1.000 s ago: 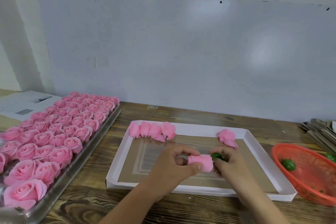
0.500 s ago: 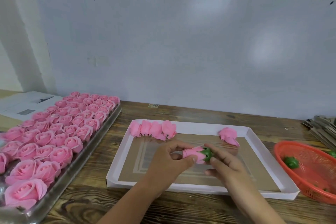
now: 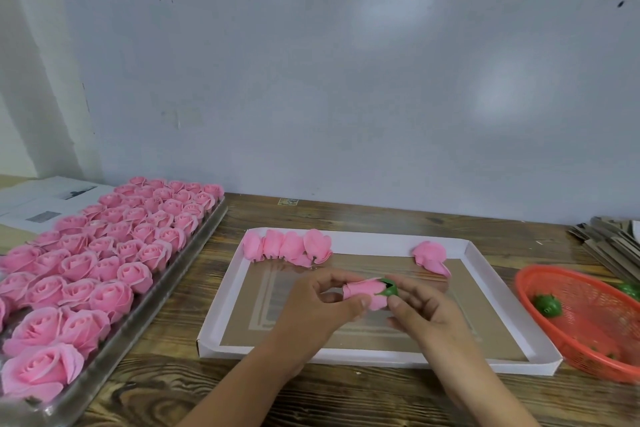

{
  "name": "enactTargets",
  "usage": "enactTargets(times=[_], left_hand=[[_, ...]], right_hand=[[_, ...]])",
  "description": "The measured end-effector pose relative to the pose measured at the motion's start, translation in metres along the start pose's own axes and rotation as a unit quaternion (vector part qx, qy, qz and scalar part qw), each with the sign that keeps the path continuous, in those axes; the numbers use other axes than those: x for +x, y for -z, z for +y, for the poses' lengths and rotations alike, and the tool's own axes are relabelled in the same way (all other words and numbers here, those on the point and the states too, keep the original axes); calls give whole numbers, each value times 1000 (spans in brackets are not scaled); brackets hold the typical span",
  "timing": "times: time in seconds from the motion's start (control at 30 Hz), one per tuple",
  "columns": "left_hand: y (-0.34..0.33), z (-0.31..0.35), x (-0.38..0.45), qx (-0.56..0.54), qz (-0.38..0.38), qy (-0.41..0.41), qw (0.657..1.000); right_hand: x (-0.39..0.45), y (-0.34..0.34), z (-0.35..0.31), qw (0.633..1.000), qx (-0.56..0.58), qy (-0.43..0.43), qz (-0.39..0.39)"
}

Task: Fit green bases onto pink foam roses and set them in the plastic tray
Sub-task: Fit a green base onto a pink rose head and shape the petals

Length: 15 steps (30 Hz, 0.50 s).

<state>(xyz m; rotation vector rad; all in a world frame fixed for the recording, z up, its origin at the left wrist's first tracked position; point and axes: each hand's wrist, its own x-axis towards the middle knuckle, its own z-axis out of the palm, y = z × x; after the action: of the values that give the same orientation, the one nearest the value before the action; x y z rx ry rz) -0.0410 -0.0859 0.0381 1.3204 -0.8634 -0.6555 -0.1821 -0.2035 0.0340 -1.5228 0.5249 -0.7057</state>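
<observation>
Near the front edge of the wooden surface, both forearms are reaching in over the white tray. The left hand is pinching a pink foam rose w/ thumb under and fingers curled over the top, holding it sideways above the tray's middle. The right hand is gripping the green base at the rose's right end, thumb and fingers curled round it; the base is touching the rose, but can't tell if it is fully seated.

At the front-left corner, a metal tray is running back along the left edge, packed w/ rows of open pink roses facing up. Toward the right edge, an orange mesh basket is sitting just beside the white tray, w/ loose green bases lying inside.

Along the white tray's far edge, 4 finished roses are lying in a row at the far-left corner, touching each other, and 1 more rose is lying near the far-right corner, well apart from them.

At the far-right corner of the surface, a stack of flat cardboard is lying. At the far-left, printed paper is lying behind the metal tray.
</observation>
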Motion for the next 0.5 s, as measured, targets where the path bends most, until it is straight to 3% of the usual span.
enactTargets(times=[0.5], left_hand=[[0, 3, -2, -58, -50, -3, 997]], right_hand=[[0, 7, 4, 997, 55, -4, -53]])
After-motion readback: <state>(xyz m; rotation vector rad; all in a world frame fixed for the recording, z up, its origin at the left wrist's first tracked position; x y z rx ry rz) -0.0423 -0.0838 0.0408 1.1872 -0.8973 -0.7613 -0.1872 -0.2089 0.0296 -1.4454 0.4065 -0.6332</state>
